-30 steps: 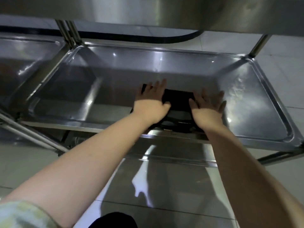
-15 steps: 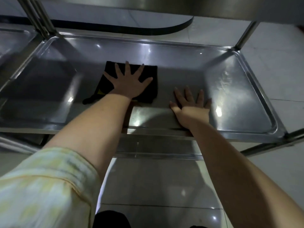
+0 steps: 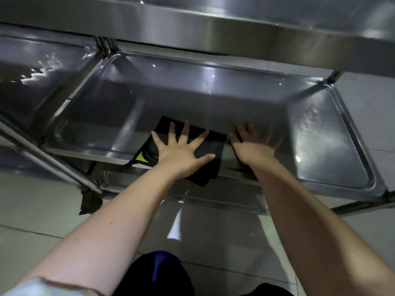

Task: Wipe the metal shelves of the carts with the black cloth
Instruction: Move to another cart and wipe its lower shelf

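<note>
The black cloth [image 3: 210,146], with a yellow tag at its left corner, lies on the middle metal shelf [image 3: 333,146] of the cart, hanging a little over the front rim. My left hand [image 3: 181,151] presses flat on the cloth with fingers spread wide. Just to the right of the cloth, my right hand [image 3: 253,144] rests flat on the bare shelf, fingers straight. Both forearms reach in under the top shelf [image 3: 213,24].
A second cart's shelf [image 3: 38,77] adjoins on the left, with upright posts [image 3: 105,47] between them. A lower shelf [image 3: 213,210] shows beneath the front rim. Slanted bars [image 3: 53,167] run at lower left above a tiled floor [image 3: 32,210].
My left hand has drawn the cloth from further back to the front rim. My right hand stays flat on the shelf beside it. The camera has tilted, showing more of the top shelf.
</note>
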